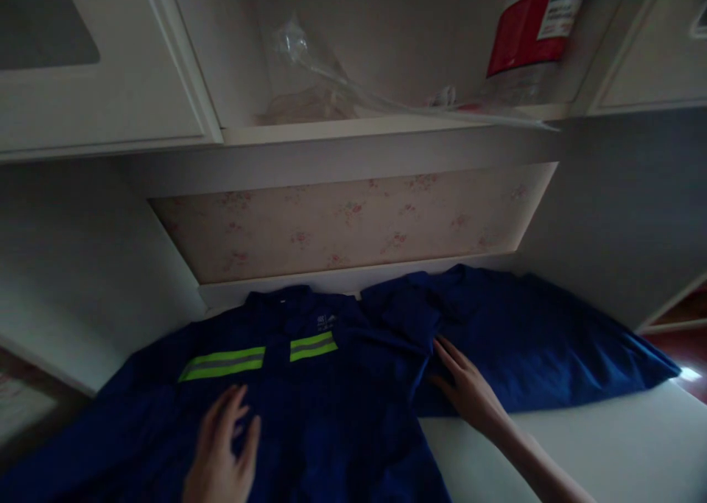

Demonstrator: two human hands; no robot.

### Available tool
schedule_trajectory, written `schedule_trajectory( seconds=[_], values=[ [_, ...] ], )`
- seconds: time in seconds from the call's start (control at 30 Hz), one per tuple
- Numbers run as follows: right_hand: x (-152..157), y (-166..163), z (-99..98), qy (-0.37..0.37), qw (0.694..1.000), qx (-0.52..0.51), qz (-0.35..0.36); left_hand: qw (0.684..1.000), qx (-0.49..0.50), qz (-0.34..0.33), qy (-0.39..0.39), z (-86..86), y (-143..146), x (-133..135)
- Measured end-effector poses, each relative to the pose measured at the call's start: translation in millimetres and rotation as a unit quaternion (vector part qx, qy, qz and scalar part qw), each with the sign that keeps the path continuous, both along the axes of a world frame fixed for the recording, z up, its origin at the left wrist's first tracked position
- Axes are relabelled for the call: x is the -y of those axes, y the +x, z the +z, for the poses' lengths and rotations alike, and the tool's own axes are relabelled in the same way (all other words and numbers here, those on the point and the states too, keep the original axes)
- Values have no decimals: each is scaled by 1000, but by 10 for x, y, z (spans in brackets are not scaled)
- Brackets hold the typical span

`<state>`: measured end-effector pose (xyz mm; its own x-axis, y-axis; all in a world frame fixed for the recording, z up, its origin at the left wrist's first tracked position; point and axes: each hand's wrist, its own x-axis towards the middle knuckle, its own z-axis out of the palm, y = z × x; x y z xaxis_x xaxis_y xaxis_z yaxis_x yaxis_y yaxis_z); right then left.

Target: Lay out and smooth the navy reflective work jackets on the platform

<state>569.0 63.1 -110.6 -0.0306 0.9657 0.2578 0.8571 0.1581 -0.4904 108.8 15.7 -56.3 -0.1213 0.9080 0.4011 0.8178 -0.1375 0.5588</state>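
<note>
A dark blue work jacket [309,407] with yellow-green reflective stripes [224,363] lies spread flat on a white surface [579,444], collar toward the wall. My left hand [224,451] rests flat on the jacket's front below the stripes, fingers stretched out. My right hand [467,389] lies open on the jacket's right side, fingertips touching a fold of the cloth. One blue sleeve [552,341] stretches out to the right.
A shelf [387,127] above holds a crumpled clear plastic bag [309,76] and a red and white package [530,32]. White cabinet doors [99,54] flank it. Floral wallpaper [353,219] backs the niche behind the jacket.
</note>
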Motion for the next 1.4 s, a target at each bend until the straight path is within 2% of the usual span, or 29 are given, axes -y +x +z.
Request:
schedule_trajectory(
  seconds=[0.07, 0.13, 0.2, 0.23, 0.3, 0.37, 0.43, 0.5, 0.6, 0.67, 0.77, 0.83, 0.9, 0.97, 1.03, 1.17, 1.23, 1.3, 1.37, 1.4],
  values=[
    [-63, -105, 54, 82, 992, -62, -67, 995, 17, -84, -42, -129, 589, -25],
    [-60, -190, 86, 155, 970, -87, -164, 987, -7, -152, -56, -149, 1122, -97],
    [14, -266, 89, 157, 965, -69, -197, 977, -48, -200, -56, -74, 1554, -219],
    [70, -299, 84, 128, 976, -48, -170, 973, -70, -215, -54, -19, 1734, -298],
    [182, -352, 77, 45, 997, 10, -57, 964, -112, -236, -55, 84, 2042, -483],
    [251, -378, 93, -34, 995, 74, 53, 954, -144, -253, -73, 139, 2295, -681],
    [245, -379, 132, -88, 984, 117, 103, 946, -157, -267, -98, 133, 2485, -865],
    [173, -363, 173, -99, 982, 122, 108, 944, -154, -266, -117, 85, 2587, -1013],
    [-5, -281, 198, -30, 995, 63, 70, 953, -141, -237, -126, 7, 2547, -1151],
    [-141, -137, 211, 16, 1000, 9, 12, 964, -125, -199, -121, -22, 2420, -1192],
    [-335, 254, 318, 62, 987, -52, -141, 978, -101, -136, -118, -36, 2191, -1205],
    [-418, 572, 476, 98, 959, -92, -251, 982, -90, -117, -120, -44, 2082, -1195],
    [-439, 843, 704, 135, 929, -125, -319, 980, -86, -132, -120, -58, 2045, -1173],
    [-413, 990, 988, 170, 913, -143, -343, 974, -88, -170, -121, -76, 2086, -1136],
    [-383, 976, 1301, 205, 906, -142, -341, 963, -99, -220, -124, -92, 2187, -1079],
    [-386, 519, 1897, 311, 902, -120, -275, 934, -116, -309, -134, -106, 2417, -930],
    [-358, 148, 2132, 367, 905, -103, -189, 925, -111, -335, -139, -100, 2471, -866],
    [-253, -265, 2301, 393, 915, -69, -59, 922, -95, -347, -146, -85, 2461, -814],
    [-76, -661, 2384, 340, 935, -29, 97, 928, -66, -333, -155, -60, 2390, -769],
    [21, -825, 2383, 275, 945, -15, 174, 934, -49, -314, -160, -44, 2336, -746]
  ],
)
